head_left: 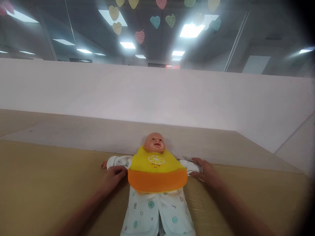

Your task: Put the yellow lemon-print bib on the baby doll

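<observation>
A baby doll (154, 143) lies on its back on a tan table (49, 183), head away from me. It wears a white patterned romper (157, 213) and a yellow bib with an orange pocket (157, 172). My left hand (113, 175) rests on the doll's arm on the left, fingers curled over the white sleeve. My right hand (205, 171) is closed round the doll's other sleeve, near its cuff. The doll's arms are spread out to both sides.
A white wall panel (157, 95) stands behind the table, with a glass pane above it carrying several paper hearts (139, 36). A paler board (98, 134) lies along the back of the table.
</observation>
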`<action>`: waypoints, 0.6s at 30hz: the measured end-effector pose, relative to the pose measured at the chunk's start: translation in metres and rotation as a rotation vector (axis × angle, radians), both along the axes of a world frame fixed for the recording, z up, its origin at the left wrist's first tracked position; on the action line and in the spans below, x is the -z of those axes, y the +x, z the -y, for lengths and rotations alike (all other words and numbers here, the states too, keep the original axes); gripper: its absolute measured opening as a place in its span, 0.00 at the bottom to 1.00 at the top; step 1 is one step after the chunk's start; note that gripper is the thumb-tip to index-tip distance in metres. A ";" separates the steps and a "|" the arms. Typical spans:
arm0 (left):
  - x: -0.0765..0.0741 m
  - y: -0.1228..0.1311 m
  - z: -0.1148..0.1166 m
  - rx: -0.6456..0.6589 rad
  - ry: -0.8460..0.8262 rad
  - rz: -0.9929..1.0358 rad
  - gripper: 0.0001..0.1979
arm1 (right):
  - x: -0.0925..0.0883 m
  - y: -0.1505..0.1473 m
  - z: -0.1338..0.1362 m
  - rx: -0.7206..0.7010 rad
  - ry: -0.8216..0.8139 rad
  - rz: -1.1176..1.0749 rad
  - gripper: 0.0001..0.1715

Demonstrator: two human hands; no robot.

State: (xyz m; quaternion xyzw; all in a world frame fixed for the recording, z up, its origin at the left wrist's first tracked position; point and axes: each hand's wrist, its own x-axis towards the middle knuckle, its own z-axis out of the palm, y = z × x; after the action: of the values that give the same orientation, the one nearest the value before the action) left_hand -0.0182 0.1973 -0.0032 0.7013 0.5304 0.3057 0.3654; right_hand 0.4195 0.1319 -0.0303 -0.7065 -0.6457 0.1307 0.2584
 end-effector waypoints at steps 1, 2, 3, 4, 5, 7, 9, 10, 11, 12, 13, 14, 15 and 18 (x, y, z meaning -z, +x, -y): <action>0.000 0.001 -0.001 0.000 0.009 0.000 0.13 | 0.001 0.002 -0.001 0.002 0.011 0.008 0.37; 0.000 0.001 -0.002 0.003 0.017 0.001 0.13 | 0.002 0.003 -0.002 0.003 0.020 0.018 0.36; 0.000 0.001 -0.002 0.009 0.026 0.002 0.13 | 0.002 0.003 -0.003 0.002 0.027 0.027 0.35; 0.001 0.001 -0.002 0.017 0.033 0.001 0.13 | 0.002 0.003 -0.003 -0.004 0.035 0.034 0.34; 0.001 0.000 -0.001 0.029 0.041 -0.002 0.13 | 0.003 0.003 -0.003 -0.012 0.043 0.041 0.33; 0.001 0.000 0.001 0.047 0.053 -0.017 0.13 | 0.002 0.001 -0.002 -0.025 0.047 0.057 0.32; 0.000 -0.001 0.005 0.053 0.068 -0.028 0.13 | 0.000 -0.002 0.001 -0.032 0.029 0.078 0.35; -0.001 -0.001 0.007 0.053 0.083 -0.042 0.13 | -0.002 -0.004 0.002 -0.035 0.012 0.086 0.38; -0.001 -0.002 0.009 0.048 0.109 -0.065 0.13 | -0.003 -0.006 0.004 -0.038 -0.009 0.090 0.42; -0.001 -0.003 0.011 0.039 0.149 -0.096 0.14 | -0.005 -0.008 0.005 -0.040 -0.027 0.088 0.45; 0.000 -0.004 0.012 0.021 0.204 -0.134 0.14 | -0.007 -0.009 0.006 -0.040 -0.042 0.084 0.48; 0.002 -0.006 0.012 -0.002 0.266 -0.175 0.13 | -0.009 -0.011 0.007 -0.037 -0.056 0.080 0.50; 0.004 -0.008 0.012 -0.025 0.327 -0.211 0.13 | -0.011 -0.012 0.008 -0.032 -0.069 0.077 0.50; 0.012 -0.013 0.010 -0.052 0.435 -0.272 0.12 | -0.013 -0.014 0.009 -0.025 -0.089 0.078 0.49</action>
State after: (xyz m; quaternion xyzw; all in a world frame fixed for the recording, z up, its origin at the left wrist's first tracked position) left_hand -0.0316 0.1871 -0.0149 0.7840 0.5145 0.3247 0.1231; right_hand 0.4054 0.1227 -0.0168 -0.7139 -0.6576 0.1347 0.1997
